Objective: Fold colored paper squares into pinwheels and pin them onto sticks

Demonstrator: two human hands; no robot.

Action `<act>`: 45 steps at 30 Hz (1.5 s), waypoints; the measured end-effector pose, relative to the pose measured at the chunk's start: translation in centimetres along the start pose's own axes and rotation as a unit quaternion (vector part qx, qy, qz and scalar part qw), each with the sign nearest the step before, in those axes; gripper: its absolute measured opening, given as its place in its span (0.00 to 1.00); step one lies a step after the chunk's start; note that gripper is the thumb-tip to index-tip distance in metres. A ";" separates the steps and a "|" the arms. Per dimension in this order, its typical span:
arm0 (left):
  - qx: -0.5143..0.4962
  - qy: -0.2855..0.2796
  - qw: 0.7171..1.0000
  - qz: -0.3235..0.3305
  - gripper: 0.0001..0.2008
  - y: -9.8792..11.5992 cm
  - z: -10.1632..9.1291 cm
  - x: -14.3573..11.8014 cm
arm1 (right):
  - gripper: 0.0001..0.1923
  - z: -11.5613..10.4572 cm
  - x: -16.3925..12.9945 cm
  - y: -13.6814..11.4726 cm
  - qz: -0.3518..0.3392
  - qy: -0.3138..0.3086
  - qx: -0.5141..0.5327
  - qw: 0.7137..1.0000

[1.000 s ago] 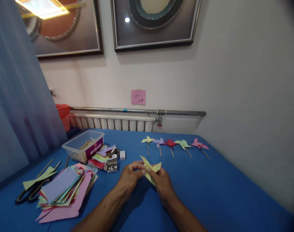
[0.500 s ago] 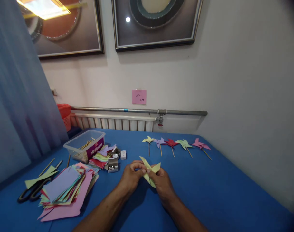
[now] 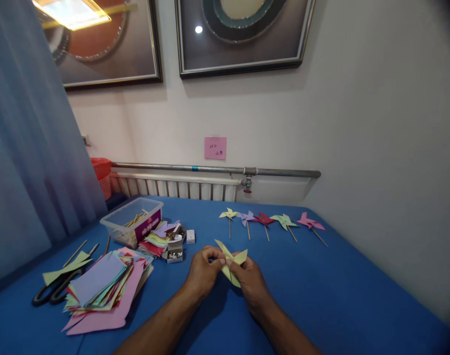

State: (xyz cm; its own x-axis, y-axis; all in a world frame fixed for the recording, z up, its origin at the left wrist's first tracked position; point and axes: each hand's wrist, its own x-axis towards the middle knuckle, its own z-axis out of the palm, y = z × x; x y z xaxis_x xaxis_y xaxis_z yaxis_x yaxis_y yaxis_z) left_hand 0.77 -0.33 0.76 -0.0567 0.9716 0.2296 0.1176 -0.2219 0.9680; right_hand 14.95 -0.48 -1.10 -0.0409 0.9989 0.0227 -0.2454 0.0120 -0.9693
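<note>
A pale yellow paper pinwheel (image 3: 240, 257) without a visible stick is held above the blue table between my two hands. My right hand (image 3: 251, 282) grips it from the right, thumb on its centre. From the left, the thumb and fingers of my left hand (image 3: 204, 268) are pinched together at the pinwheel's middle; whether a pin is between them cannot be made out. Left of my hands sits an open small box of shiny metal pins (image 3: 175, 255). Beyond my hands lie several finished pinwheels on sticks, among them a red pinwheel (image 3: 264, 220) and a pink pinwheel (image 3: 311, 221).
A stack of coloured paper (image 3: 97, 281) lies at the left, beside black-handled scissors (image 3: 58, 291) under a yellow-green paper strip. Behind it stand a clear plastic box (image 3: 116, 229) with sticks, cut paper pieces (image 3: 154, 244) and a small white box (image 3: 190, 236).
The whole view has shifted slightly, so things appear a little further right. My hands keep nearly the same hold on the yellow pinwheel.
</note>
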 end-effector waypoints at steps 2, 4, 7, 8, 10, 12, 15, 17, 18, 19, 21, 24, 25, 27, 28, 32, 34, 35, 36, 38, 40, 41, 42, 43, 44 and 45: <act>-0.006 0.003 1.000 -0.013 0.04 0.0 0.0 0.0 | 0.23 0.1 -0.1 -0.2 0.001 -0.003 -0.001 1.000; -0.028 0.005 0.998 -0.047 0.07 0.0 0.0 0.1 | 0.24 0.1 -0.2 -0.3 0.004 -0.004 -0.001 1.000; -0.090 -0.004 0.991 -0.100 0.13 0.0 0.0 0.2 | 0.25 0.1 -0.2 -0.4 0.002 -0.010 0.001 1.000; -0.111 -0.010 0.987 -0.113 0.15 0.0 0.0 0.2 | 0.25 0.1 -0.3 -0.4 0.000 -0.012 0.001 1.000; -0.143 -0.020 0.980 -0.134 0.18 0.2 0.0 0.3 | 0.25 0.1 -0.3 -0.4 -0.001 -0.016 -0.004 1.000; -0.160 -0.030 0.977 -0.140 0.19 0.4 0.0 0.3 | 0.26 0.1 -0.3 -0.4 0.002 -0.017 -0.010 1.000; -0.163 -0.042 0.978 -0.126 0.18 0.5 0.0 0.3 | 0.26 0.2 -0.3 -0.4 0.002 -0.023 -0.011 1.000; -0.152 -0.050 0.981 -0.109 0.16 0.5 0.0 0.3 | 0.25 0.2 -0.2 -0.3 0.003 -0.021 -0.014 1.000; -0.144 -0.052 0.983 -0.098 0.15 0.5 0.0 0.3 | 0.25 0.1 -0.2 -0.3 0.004 -0.019 -0.016 1.000; -0.137 -0.053 0.985 -0.089 0.14 0.5 -0.1 0.3 | 0.25 0.1 -0.2 -0.2 0.006 -0.016 -0.018 1.000; -0.122 -0.051 0.988 -0.075 0.13 0.6 -0.2 0.2 | 0.25 -0.1 -0.1 -0.2 0.010 -0.013 -0.017 1.000; -0.114 -0.047 0.990 -0.072 0.12 0.7 -0.3 0.2 | 0.24 -0.2 -0.2 -0.2 0.015 -0.019 -0.007 1.000; -0.114 -0.047 0.990 -0.072 0.13 0.8 -0.3 0.1 | 0.23 -0.2 -0.2 -0.2 0.016 -0.021 -0.004 1.000; -0.113 -0.046 0.990 -0.071 0.12 0.8 -0.3 0.1 | 0.23 -0.2 -0.2 -0.2 0.016 -0.021 -0.001 1.000; -0.110 -0.044 0.990 -0.070 0.12 0.7 -0.3 0.1 | 0.23 -0.2 -0.2 -0.1 0.015 -0.017 -0.003 1.000; -0.109 -0.039 0.991 -0.073 0.13 0.6 -0.1 0.2 | 0.24 -0.2 0.1 0.2 0.010 0.002 -0.010 1.000; -0.114 -0.040 0.990 -0.075 0.12 0.6 0.0 0.2 | 0.24 -0.2 0.1 0.3 0.009 0.003 -0.009 1.000; -0.116 -0.040 0.990 -0.076 0.12 0.6 0.0 0.2 | 0.25 -0.2 0.1 0.4 0.008 0.002 -0.008 1.000; -0.119 -0.039 0.989 -0.077 0.12 0.7 0.0 0.2 | 0.25 -0.2 0.1 0.3 0.007 0.002 -0.008 1.000; -0.124 -0.034 0.989 -0.079 0.12 0.8 0.0 0.2 | 0.26 -0.2 0.0 0.2 0.008 0.000 -0.011 1.000; -0.128 -0.027 0.988 -0.081 0.11 0.8 -0.1 0.2 | 0.26 -0.1 -0.2 0.0 0.011 -0.012 -0.008 1.000; -0.130 -0.024 0.988 -0.083 0.11 0.8 -0.1 0.2 | 0.26 0.0 -0.2 -0.1 0.011 -0.018 -0.003 1.000; -0.131 -0.022 0.987 -0.086 0.11 0.7 -0.2 0.3 | 0.26 0.0 -0.3 -0.1 0.010 -0.025 0.002 1.000; -0.131 -0.021 0.987 -0.088 0.11 0.7 -0.2 0.3 | 0.25 0.0 -0.3 -0.1 0.009 -0.032 0.008 0.999; -0.132 -0.022 0.987 -0.090 0.12 0.5 -0.3 0.4 | 0.25 0.0 -0.3 0.0 0.007 -0.034 0.013 0.999; -0.133 -0.023 0.987 -0.092 0.12 0.4 -0.3 0.4 | 0.24 0.0 -0.3 0.1 0.007 -0.033 0.015 0.999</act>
State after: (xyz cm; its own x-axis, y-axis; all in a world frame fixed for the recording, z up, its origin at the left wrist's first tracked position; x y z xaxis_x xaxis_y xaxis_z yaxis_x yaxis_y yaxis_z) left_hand 0.51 -0.04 1.31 -0.0070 0.9988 0.0493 -0.1556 -0.0498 0.9866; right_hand 14.95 -0.73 -1.18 -0.1071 0.9939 0.0267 -0.2735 -0.0037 -0.9619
